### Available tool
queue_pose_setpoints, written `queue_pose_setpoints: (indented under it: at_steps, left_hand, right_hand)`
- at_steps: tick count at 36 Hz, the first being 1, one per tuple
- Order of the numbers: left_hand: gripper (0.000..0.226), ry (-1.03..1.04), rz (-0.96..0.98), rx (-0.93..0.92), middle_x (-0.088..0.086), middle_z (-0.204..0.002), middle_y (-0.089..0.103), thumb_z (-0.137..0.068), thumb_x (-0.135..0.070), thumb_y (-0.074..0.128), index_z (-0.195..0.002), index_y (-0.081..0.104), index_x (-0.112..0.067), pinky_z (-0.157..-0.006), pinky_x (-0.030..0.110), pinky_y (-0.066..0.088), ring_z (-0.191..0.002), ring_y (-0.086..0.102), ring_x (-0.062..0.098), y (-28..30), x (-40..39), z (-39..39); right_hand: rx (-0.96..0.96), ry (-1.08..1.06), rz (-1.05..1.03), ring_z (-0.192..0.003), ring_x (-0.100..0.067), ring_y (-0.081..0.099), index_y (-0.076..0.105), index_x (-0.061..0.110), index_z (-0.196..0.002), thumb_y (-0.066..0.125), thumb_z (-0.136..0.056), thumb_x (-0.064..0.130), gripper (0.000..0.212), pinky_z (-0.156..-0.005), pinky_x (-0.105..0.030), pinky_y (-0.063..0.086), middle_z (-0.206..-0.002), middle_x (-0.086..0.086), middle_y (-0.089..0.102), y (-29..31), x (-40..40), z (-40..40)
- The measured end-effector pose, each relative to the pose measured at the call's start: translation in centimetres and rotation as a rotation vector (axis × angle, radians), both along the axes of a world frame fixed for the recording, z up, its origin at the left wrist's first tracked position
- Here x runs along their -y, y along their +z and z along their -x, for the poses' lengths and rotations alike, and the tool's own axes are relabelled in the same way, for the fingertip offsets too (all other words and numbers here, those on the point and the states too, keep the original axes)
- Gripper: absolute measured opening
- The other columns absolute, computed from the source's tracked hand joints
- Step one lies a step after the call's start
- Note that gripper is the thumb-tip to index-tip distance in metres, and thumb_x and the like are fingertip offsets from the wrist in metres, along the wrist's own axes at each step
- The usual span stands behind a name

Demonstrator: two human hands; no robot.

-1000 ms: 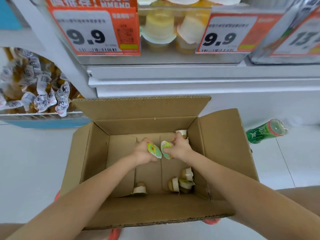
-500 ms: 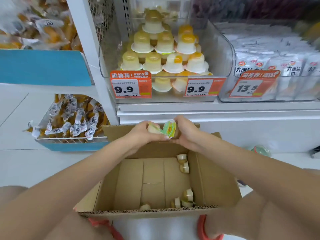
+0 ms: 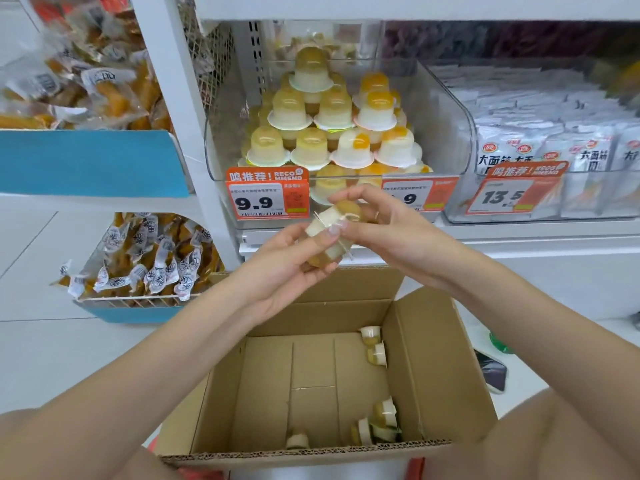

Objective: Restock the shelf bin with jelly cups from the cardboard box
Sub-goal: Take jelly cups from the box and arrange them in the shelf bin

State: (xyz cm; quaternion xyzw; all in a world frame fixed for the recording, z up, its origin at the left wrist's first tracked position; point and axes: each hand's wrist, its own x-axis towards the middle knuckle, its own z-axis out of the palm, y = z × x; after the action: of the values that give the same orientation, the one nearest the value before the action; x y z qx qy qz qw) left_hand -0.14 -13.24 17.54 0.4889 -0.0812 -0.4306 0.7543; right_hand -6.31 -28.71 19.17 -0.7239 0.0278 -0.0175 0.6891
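1. Far left there's a blue-fronted shelf tray [image 3: 86,161] stuffed with clear-wrapped yellowish snack sticks, and below it a wire basket [image 3: 138,299] on the floor holding more of the same packets.
2. Next over, the left hand [image 3: 287,265] is raised above the box, palm up, fingers curled under a jelly cup [image 3: 323,252] lying on its side, thumb pressing on top.
3. Right beside it the right hand [image 3: 384,230] pinches a second jelly cup [image 3: 343,211], fingers arched over it. The two cups touch each other, held just in front of the bin's lower edge, between the two 9.9 price tags [image 3: 266,199].
4. Behind the hands is the clear shelf bin [image 3: 446,109], already stacked with upturned jelly cups in a pyramid: pale yellow ones on the left side, orange-topped ones on the right.
5. Under the hands sits the open cardboard box [image 3: 433,368]. A few cups are left in it: two by the far right wall, a small cluster at the near right corner, one at the near edge.
6. Far right, another clear bin with white snack bags [image 3: 554,157] and a 13.5 tag [image 3: 512,195]; on the floor beside the box, a dark phone [image 3: 493,374].
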Motion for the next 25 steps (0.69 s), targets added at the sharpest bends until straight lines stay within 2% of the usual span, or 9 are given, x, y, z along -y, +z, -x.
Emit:
queue_pose_setpoints:
  at_steps: [3, 6, 10, 15, 19, 21, 25]
  left_hand:
    - [0.060, -0.031, 0.025, -0.057, 0.011, -0.115, 0.063, -0.068, -0.019, 0.072, -0.124, 0.052, -0.012, -0.081, 0.039, 0.057, -0.099, 0.066, 0.027, 0.1, -0.2, -0.6]
    - [0.085, -0.070, 0.155, -0.169, 0.021, -0.126, 0.059, -0.052, -0.012, 0.087, -0.129, 0.051, -0.009, -0.084, 0.045, 0.055, -0.109, 0.060, 0.042, 0.6, -0.3, -1.1]
    - [0.085, -0.092, 0.256, -0.275, 0.024, -0.126, 0.058, -0.047, -0.006, 0.090, -0.124, 0.054, -0.005, -0.088, 0.042, 0.053, -0.115, 0.058, 0.038, 0.9, -0.5, -1.2]
    - [0.088, -0.125, 0.114, -0.234, 0.022, -0.123, 0.061, -0.042, -0.004, 0.092, -0.123, 0.057, -0.003, -0.083, 0.040, 0.056, -0.110, 0.062, 0.034, 0.5, -1.1, -1.0]
    - [0.097, -0.104, 0.101, -0.353, 0.024, -0.122, 0.060, -0.037, 0.002, 0.092, -0.126, 0.053, 0.000, -0.073, 0.042, 0.059, -0.107, 0.063, 0.035, -0.2, -1.3, -0.8]
    - [0.095, -0.123, 0.104, -0.375, 0.025, -0.121, 0.061, -0.036, 0.003, 0.091, -0.123, 0.055, 0.001, -0.070, 0.041, 0.059, -0.105, 0.064, 0.035, -0.3, -1.3, -0.7]
    - [0.090, -0.157, 0.093, -0.365, 0.026, -0.121, 0.060, -0.037, 0.004, 0.091, -0.121, 0.057, 0.003, -0.074, 0.041, 0.059, -0.105, 0.064, 0.036, -0.4, -1.3, -0.6]
  right_hand:
    - [0.019, 0.042, 0.076, -0.101, -0.014, 0.063, 0.054, 0.016, -0.119, 0.066, -0.086, 0.016, 0.035, -0.095, -0.032, 0.050, -0.109, -0.001, 0.066, 0.5, 0.3, -0.2]
    - [0.075, 0.079, 0.183, -0.111, -0.013, 0.059, 0.053, 0.017, -0.123, 0.065, -0.088, 0.017, 0.037, -0.095, -0.031, 0.049, -0.123, -0.002, 0.059, 1.0, 0.6, -0.2]
    - [0.131, 0.125, 0.238, -0.117, -0.012, 0.055, 0.052, 0.014, -0.125, 0.066, -0.086, 0.008, 0.042, -0.093, -0.026, 0.049, -0.128, -0.002, 0.053, 1.2, 0.6, -0.1]
    - [0.123, 0.148, 0.343, -0.119, -0.008, 0.052, 0.054, 0.021, -0.128, 0.071, -0.083, 0.010, 0.049, -0.099, -0.033, 0.048, -0.127, 0.011, 0.055, 0.2, 0.4, 0.3]
    - [0.094, 0.139, 0.360, -0.117, -0.012, 0.054, 0.056, 0.022, -0.127, 0.074, -0.080, 0.014, 0.051, -0.098, -0.038, 0.049, -0.124, 0.007, 0.058, -0.3, 0.1, 0.6]
    - [0.066, 0.158, 0.370, -0.116, -0.013, 0.054, 0.056, 0.025, -0.126, 0.078, -0.076, 0.017, 0.055, -0.099, -0.039, 0.048, -0.123, 0.005, 0.059, -0.4, 0.1, 0.6]
    - [0.047, 0.199, 0.409, -0.115, -0.010, 0.055, 0.054, 0.023, -0.127, 0.084, -0.067, 0.014, 0.068, -0.101, -0.031, 0.045, -0.122, 0.008, 0.057, -0.5, 0.3, 0.7]
